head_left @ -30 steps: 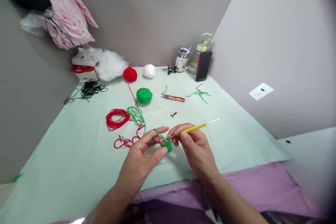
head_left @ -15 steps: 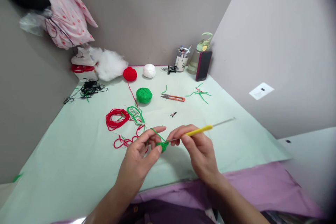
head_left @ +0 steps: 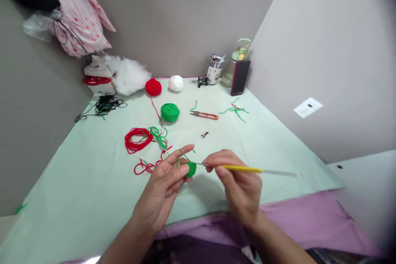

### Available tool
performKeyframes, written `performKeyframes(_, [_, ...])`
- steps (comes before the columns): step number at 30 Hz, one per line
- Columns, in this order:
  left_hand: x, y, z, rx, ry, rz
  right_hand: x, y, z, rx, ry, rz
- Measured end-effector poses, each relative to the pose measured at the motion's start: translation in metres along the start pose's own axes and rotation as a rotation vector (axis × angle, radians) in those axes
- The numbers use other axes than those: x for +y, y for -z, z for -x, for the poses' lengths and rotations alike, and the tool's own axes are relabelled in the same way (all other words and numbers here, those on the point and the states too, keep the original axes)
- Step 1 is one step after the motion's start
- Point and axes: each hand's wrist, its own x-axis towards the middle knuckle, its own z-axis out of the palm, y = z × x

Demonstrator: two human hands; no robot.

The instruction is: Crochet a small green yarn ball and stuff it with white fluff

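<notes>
Between the thumb and fingers of my left hand (head_left: 165,179) is a small green crochet piece (head_left: 191,169). Green yarn runs from it up over my raised left index finger. My right hand (head_left: 235,179) is closed around the yellow handle of a crochet hook (head_left: 243,168), held almost level. The hook's thin metal tip points left and meets the upper edge of the piece; whether it passes through a stitch is too small to tell. A green yarn ball (head_left: 170,112) and a loose green skein (head_left: 158,137) lie beyond my left hand.
Orange-handled thread snips (head_left: 204,115) and green yarn scraps (head_left: 236,109) lie past my hands. At left are a red yarn coil (head_left: 137,140) and tangled black yarn (head_left: 107,104). Along the back stand a red ball (head_left: 153,87), white ball (head_left: 176,83), pen cup (head_left: 214,71) and phone (head_left: 240,77).
The hook has swung from slanting upward to nearly level, its rear end dropping to the right. My left hand has turned the crochet piece, showing more of its round face. The green skein shifted slightly.
</notes>
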Motion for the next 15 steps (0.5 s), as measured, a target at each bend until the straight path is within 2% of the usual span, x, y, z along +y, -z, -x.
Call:
performKeyframes(3, [0.001, -0.001, 0.001, 0.023, -0.080, -0.072, 0.001, -0.003, -0.007, 0.042, -0.144, -0.219])
performKeyframes(8, [-0.004, -0.003, 0.001, 0.020, -0.122, -0.186, 0.000, -0.009, -0.008, -0.006, -0.147, -0.163])
performKeyframes(10, [-0.006, -0.004, 0.000, 0.068, -0.160, -0.197, -0.001, -0.009, -0.003, -0.003, -0.078, -0.054])
performKeyframes(12, [-0.007, -0.005, -0.001, 0.100, -0.172, -0.157, 0.000, -0.008, 0.002, -0.046, 0.056, 0.106])
performKeyframes(14, [-0.005, -0.004, -0.002, 0.069, -0.102, -0.077, 0.001, -0.005, 0.005, -0.080, 0.173, 0.196])
performKeyframes(15, [-0.004, -0.003, -0.003, 0.032, -0.050, -0.030, 0.002, -0.004, 0.004, -0.073, 0.183, 0.189])
